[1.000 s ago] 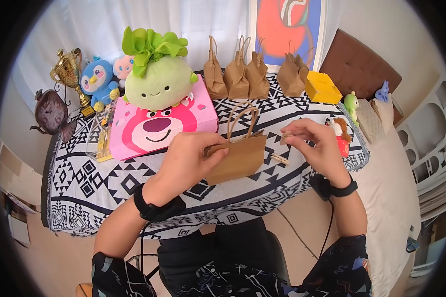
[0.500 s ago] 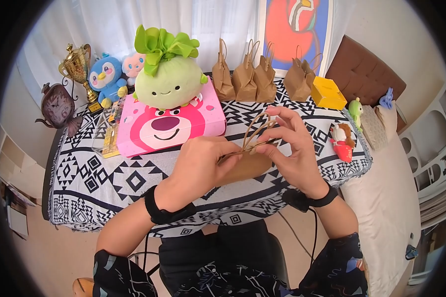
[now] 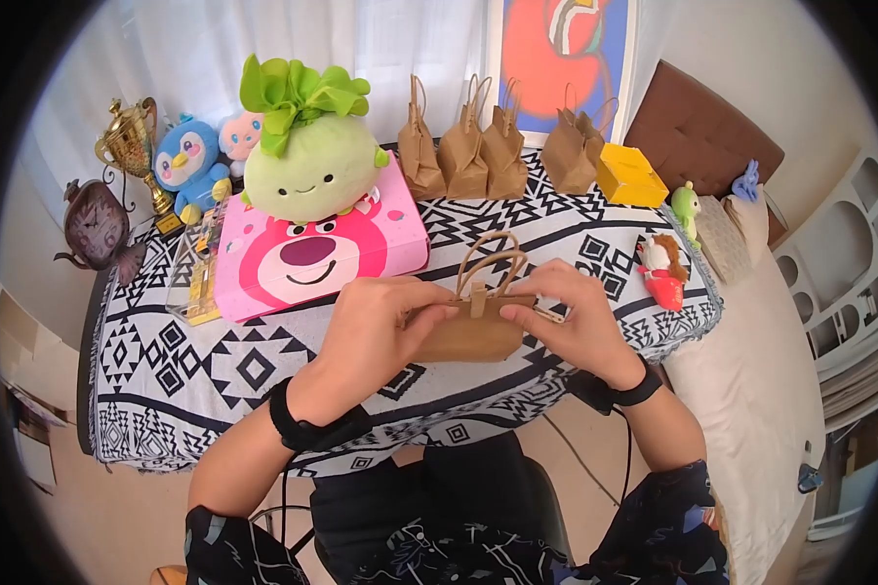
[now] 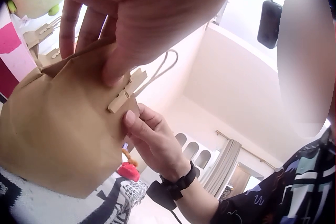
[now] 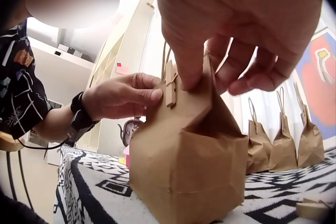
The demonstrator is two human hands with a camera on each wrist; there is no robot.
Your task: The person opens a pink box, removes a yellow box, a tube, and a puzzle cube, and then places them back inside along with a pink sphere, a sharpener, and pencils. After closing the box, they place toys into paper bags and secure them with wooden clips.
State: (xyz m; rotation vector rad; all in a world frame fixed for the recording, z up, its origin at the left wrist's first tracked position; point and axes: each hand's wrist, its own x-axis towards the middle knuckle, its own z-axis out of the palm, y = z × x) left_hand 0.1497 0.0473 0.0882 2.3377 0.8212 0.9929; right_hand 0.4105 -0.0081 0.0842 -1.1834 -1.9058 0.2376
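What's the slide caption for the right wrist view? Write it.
Left hand and right hand grip a paper bag on either side of a clothespin.

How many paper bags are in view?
5: front bag, held by left hand and right hand; left back bag, middle back bag, right back bag; and far-right bag beside the yellow box. More may be hidden.

I can see room to pass over the cloth-covered desk (image 3: 566, 229) just beyond the clipped kraft bag (image 3: 468, 338), though the pink bear box (image 3: 397, 244) blocks the person's left, upright paper bags (image 3: 463, 168) the far side, and a small red-bottomed plush toy (image 3: 664, 281) the right.
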